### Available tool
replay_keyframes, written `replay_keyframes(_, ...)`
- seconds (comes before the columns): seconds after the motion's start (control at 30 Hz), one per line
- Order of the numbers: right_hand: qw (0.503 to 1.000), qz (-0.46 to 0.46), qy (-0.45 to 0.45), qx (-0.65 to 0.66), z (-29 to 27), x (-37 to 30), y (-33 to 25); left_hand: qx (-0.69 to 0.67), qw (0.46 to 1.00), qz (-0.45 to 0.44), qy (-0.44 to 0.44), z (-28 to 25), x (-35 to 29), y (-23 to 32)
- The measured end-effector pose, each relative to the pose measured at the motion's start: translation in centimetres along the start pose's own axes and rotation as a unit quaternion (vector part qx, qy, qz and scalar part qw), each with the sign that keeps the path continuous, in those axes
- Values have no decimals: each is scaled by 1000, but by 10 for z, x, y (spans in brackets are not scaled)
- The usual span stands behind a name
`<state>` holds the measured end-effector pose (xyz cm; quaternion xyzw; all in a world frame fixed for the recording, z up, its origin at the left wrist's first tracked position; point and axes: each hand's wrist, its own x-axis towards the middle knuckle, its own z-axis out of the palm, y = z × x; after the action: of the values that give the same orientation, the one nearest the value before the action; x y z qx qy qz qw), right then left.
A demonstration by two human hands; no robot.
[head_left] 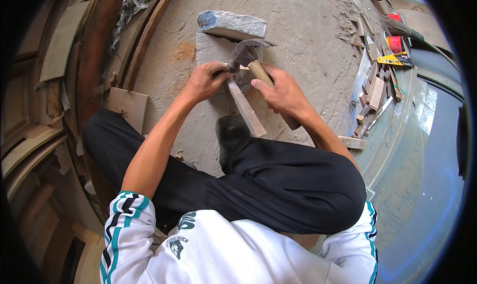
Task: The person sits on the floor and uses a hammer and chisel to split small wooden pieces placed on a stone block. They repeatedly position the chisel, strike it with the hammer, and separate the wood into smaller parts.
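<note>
From my remote seat I saw the person sitting cross-legged on a dusty grey concrete floor (308,45), dark trousers and a white top with teal-striped sleeves filling the lower view. The right hand (284,91) was wrapped tight around the pale wooden handle of a claw hammer with a dark rusty steel head (247,52), the head tilted above a flat grey stone slab (211,48). The left hand (202,80) was curled, its fingertips pinching the near upper end of a long narrow strip of reddish-brown wood (247,110); I could not tell whether a nail sat between those fingers. The strip lay slanting from the slab toward a black shoe (231,135), its lower end just beside the toe. A rough grey stone block (232,24) rested on the slab's far edge, beyond the hammer head. To the right, well apart, lay a scatter of small wooden offcuts (371,93), a yellow-and-black saw handle (396,59) and a red cylindrical can (395,43).
</note>
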<state>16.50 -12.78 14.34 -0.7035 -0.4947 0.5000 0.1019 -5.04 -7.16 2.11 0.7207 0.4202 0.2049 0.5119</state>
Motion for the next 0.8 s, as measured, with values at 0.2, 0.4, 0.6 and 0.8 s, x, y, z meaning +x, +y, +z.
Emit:
replay_keyframes(0.2,985,-109,134,23,-8,-1,-10,7,1000,-3,6,-2,-3,1)
replay_keyframes(0.4,993,-55,105,23,18,-9,19,37,999,11,14,0,-5,5)
replay_keyframes(0.6,998,55,37,4,35,-40,15,26,1000,-7,11,-1,-6,3)
replay_keyframes(0.8,985,93,48,139,58,-47,12,26,999,-11,19,-3,-3,4)
